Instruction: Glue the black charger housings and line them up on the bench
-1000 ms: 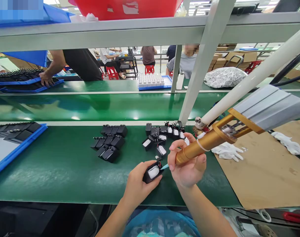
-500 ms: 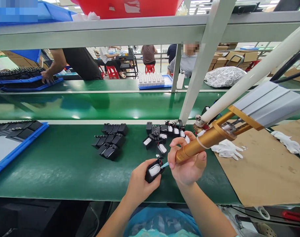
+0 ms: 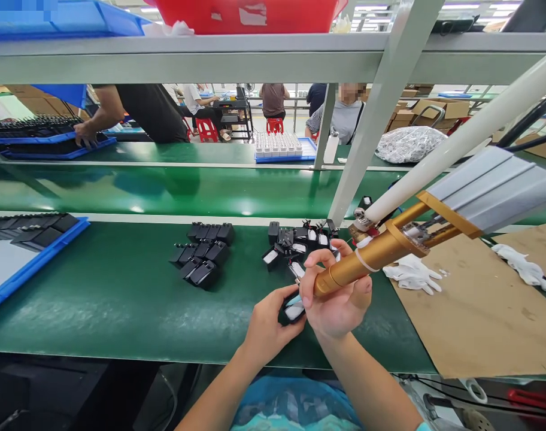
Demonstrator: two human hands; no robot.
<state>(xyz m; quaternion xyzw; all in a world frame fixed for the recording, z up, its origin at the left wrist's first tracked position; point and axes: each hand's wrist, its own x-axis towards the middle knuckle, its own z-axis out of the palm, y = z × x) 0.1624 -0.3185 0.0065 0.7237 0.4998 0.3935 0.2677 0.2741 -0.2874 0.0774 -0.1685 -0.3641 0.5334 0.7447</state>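
My left hand [image 3: 269, 330] is closed round a small black plastic case [image 3: 288, 304] with a white block inside it. In my right hand [image 3: 338, 299] is a gold-coloured glue dispenser [image 3: 351, 270], hung from a white arm. Its pale blue nozzle [image 3: 294, 300] points down into the case; whether it touches the inside I cannot tell. The right fingers cover part of the case. Beyond them lies a group of open black cases [image 3: 282, 244] with white blocks and wires. To the left, several closed black cases [image 3: 205, 254] sit in rows.
At the left, a blue-rimmed tray [image 3: 44, 260] holds more black cases. White gloves [image 3: 414, 273] lie on brown cardboard [image 3: 475, 317] at the right. A metal post [image 3: 360, 126] rises behind the bench. Across the belt, a co-worker's hand [image 3: 85, 133] touches stacked trays.
The case and my left hand have moved right, closer to my right hand. The nozzle now lies over the white block rather than at the case's edge.
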